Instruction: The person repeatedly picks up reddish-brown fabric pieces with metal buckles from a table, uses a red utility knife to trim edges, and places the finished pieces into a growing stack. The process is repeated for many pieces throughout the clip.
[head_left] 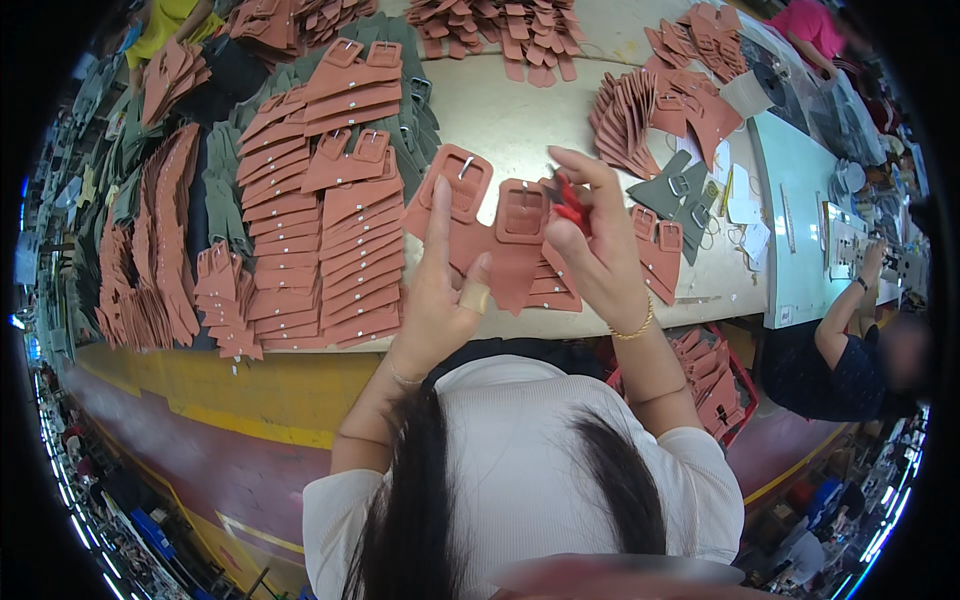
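My left hand [436, 315] grips the lower left of a terracotta strap piece [518, 268] with two covered buckles. Its index finger lies along the left buckle [462, 180], and a yellowish band wraps its thumb. At the right buckle [522, 210], my right hand [605, 255] is closed around small red-handled snips [570, 205]. Their dark tips are near that buckle's edge, partly hidden by my fingers. Beneath the held piece, a few more terracotta pieces [555, 290] lie on the table.
Overlapping rows of terracotta buckled pieces [360, 260] fill the table's left, with green pieces [220, 190] among them. A green buckled piece [675, 190] lies to the right. Below the table edge stands a red crate [745, 390]. A co-worker [840, 340] sits at a machine on the right.
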